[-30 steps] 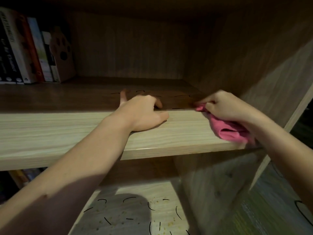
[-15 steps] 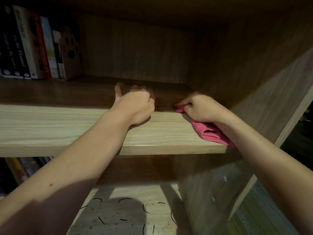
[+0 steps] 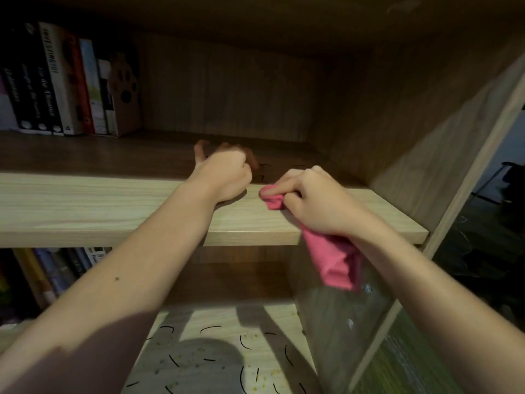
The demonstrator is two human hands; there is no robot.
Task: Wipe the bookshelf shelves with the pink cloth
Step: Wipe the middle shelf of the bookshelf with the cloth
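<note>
Fingers (image 3: 284, 185): on the right hand (image 3: 321, 200), clamped round the pink cloth (image 3: 332, 260); on the left hand (image 3: 224, 177), curled, nothing seen held.
Upper shelf (image 3: 113, 206): cloth is pressed at its front edge; dark marks (image 3: 264, 166) lie beyond.
Lower shelf (image 3: 216, 317): crumbs (image 3: 274, 373) uncleared — judged unwiped.

Shelf (image 3: 113, 206) pale wood-grain laminate, smooth w/ slight sheen at edge; pink cloth (image 3: 332, 260) soft matt fabric

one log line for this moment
phase: wiping upper shelf | right hand: grips pink cloth at front edge | left hand: curled, rests on shelf
</note>
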